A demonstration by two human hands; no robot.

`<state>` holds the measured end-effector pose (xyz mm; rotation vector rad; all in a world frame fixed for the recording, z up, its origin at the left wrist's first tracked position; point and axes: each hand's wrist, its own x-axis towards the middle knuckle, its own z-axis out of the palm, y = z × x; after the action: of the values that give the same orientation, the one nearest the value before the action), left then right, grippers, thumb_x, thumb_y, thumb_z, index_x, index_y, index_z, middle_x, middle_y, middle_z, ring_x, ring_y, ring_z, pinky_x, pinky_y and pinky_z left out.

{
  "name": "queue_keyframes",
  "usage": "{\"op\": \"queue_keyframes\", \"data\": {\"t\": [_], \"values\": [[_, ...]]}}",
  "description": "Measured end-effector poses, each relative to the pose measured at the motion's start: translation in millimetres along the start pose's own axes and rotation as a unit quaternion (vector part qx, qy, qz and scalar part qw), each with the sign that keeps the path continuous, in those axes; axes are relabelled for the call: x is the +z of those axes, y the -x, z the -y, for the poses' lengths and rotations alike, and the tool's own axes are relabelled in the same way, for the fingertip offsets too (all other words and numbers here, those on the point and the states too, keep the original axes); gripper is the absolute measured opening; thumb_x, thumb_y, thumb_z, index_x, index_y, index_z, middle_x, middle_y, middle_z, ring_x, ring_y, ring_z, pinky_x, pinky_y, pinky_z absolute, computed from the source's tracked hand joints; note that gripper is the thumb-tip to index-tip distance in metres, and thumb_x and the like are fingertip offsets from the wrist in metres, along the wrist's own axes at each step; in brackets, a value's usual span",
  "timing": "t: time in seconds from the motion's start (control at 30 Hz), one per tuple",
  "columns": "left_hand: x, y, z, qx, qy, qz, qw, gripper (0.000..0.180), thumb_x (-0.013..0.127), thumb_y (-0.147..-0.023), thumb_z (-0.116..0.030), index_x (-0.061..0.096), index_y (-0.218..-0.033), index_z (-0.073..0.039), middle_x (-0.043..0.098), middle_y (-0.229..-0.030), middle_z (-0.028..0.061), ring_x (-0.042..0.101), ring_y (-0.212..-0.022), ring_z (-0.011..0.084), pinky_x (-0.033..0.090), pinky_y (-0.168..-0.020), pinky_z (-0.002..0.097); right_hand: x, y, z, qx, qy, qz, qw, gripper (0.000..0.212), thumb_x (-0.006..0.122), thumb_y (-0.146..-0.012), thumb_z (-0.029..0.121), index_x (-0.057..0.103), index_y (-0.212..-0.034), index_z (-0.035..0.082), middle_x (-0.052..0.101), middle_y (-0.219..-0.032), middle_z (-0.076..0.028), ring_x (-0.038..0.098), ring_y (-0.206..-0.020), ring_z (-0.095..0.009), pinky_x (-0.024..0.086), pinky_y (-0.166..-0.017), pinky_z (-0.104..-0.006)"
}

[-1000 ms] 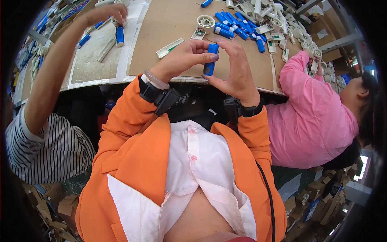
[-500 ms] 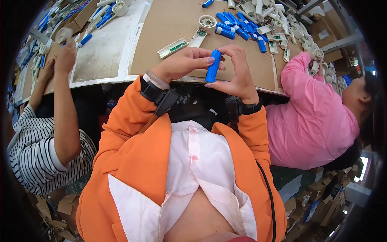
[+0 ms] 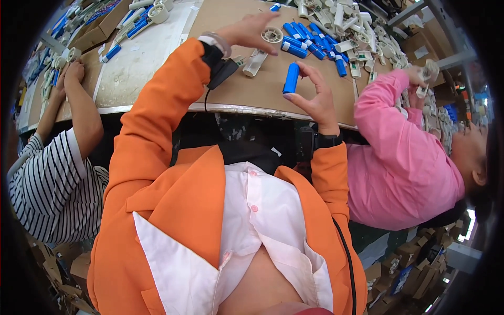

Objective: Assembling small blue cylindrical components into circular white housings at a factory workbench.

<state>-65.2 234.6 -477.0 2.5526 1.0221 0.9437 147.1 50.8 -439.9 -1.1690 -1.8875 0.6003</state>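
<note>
Between the thumb and fingers of my right hand (image 3: pixel 318 101) is a blue cylindrical battery (image 3: pixel 291 79), held upright and slightly tilted above the table's near edge. My left hand (image 3: pixel 248 32) reaches over the table, fingers spread with nothing in them. Close to its fingers stands a white round plastic housing (image 3: pixel 272 35) with a spoked end. Below that hand lies a white half-shell (image 3: pixel 255 63), partly joined to or touching the round housing; I cannot tell which. Several blue batteries (image 3: pixel 315 41) lie heaped just beyond my right hand.
White plastic casings (image 3: pixel 362 39) pile up at the back right. Brown cardboard (image 3: pixel 220 97) covers the table. A person in pink (image 3: pixel 404 157) works on the right, another in stripes (image 3: pixel 58 184) on the left. A cardboard box (image 3: pixel 100 29) stands at the far left.
My left hand has let go of the battery and moved up and away, toward the round housing. My right hand keeps the battery, shifted slightly right. Both neighbours' arms have moved.
</note>
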Motion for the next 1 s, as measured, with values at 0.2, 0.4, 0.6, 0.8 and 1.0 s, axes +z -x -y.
{"op": "queue_keyframes", "data": {"t": [0.2,0.4,0.6,0.8,1.0], "values": [[-5,-12,9,0.007,0.069,0.238,0.969,0.083,0.079,-0.068,-0.045,0.044,-0.135,-0.011,0.048,-0.132,0.0203,0.049,-0.116,0.0359,0.041,-0.098,0.0382,4,-2,7,0.002,-0.010,0.041,0.999,0.068,0.082,-0.062,0.020,0.055,-0.122,0.002,0.058,-0.109,-0.008,0.054,-0.099,-0.019,0.042,-0.092,-0.0313],[-11,20,-23,-0.024,0.054,0.241,0.969,0.080,0.076,-0.072,-0.042,0.040,-0.138,-0.014,0.043,-0.136,0.0201,0.045,-0.119,0.0367,0.040,-0.100,0.0393,8,-6,-1,0.002,0.009,0.068,0.998,0.067,0.081,-0.063,0.019,0.054,-0.122,0.002,0.057,-0.111,-0.009,0.054,-0.100,-0.020,0.042,-0.092,-0.0310],[-8,52,-32,0.067,0.006,0.081,0.994,0.086,0.075,-0.073,-0.033,0.030,-0.144,-0.015,0.039,-0.137,0.0188,0.045,-0.122,0.0352,0.040,-0.101,0.0396,10,-7,-2,0.032,-0.058,0.115,0.991,0.066,0.079,-0.064,0.019,0.054,-0.123,0.002,0.056,-0.112,-0.007,0.053,-0.101,-0.018,0.042,-0.091,-0.0299],[-23,52,-51,0.038,-0.069,0.157,0.985,0.094,0.076,-0.067,-0.025,0.025,-0.145,-0.013,0.039,-0.136,0.0200,0.050,-0.117,0.0346,0.044,-0.097,0.0381,9,0,-11,0.075,-0.129,0.130,0.980,0.068,0.078,-0.064,0.017,0.052,-0.125,0.003,0.053,-0.115,-0.004,0.052,-0.100,-0.015,0.042,-0.088,-0.0279],[-31,37,-59,-0.045,0.010,0.240,0.970,0.090,0.078,-0.064,-0.016,0.032,-0.141,-0.006,0.041,-0.134,0.0203,0.061,-0.099,0.0298,0.051,-0.085,0.0343,11,0,-12,0.085,-0.156,0.132,0.975,0.069,0.078,-0.064,0.017,0.052,-0.127,0.003,0.052,-0.116,-0.004,0.051,-0.100,-0.014,0.041,-0.087,-0.0269]]}}
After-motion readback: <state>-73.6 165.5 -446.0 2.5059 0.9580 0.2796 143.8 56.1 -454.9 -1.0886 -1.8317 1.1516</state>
